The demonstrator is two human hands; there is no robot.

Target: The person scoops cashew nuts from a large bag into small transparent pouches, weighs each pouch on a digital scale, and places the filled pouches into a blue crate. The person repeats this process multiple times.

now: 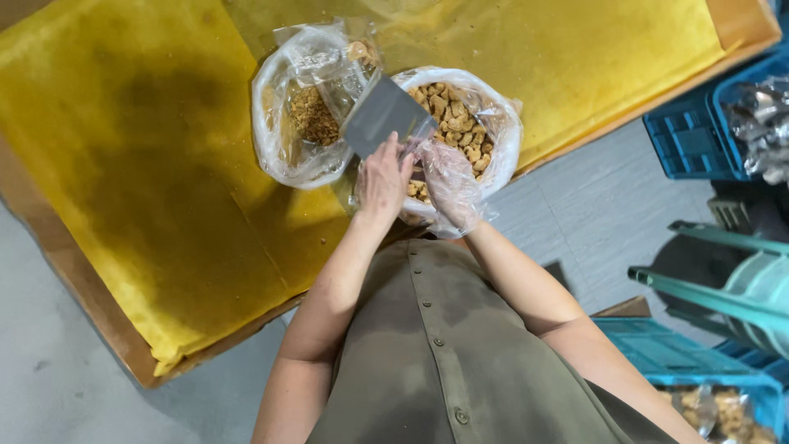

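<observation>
Left hand (383, 177) closed on the lower edge of a flat grey pouch (386, 115), held tilted. Right hand (448, 182) — inside a thin clear plastic glove — beside it, fingers curled; grip cannot be told. Both over the open bag of pale nuts (460, 123) on the yellow-covered bench (148, 164) — a second bag (308, 107) just left.

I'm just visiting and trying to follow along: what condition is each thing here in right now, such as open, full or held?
Left hand: bare, grip closed on the grey pouch.
Right hand: in a clear plastic glove, at the pouch's lower edge.
Grey pouch: flat, held above the bags.
Right bag: open, full of pale nut pieces.
Left bag: open, partly filled with brown crumbs.
Yellow cloth: spread out, stained dark.
</observation>
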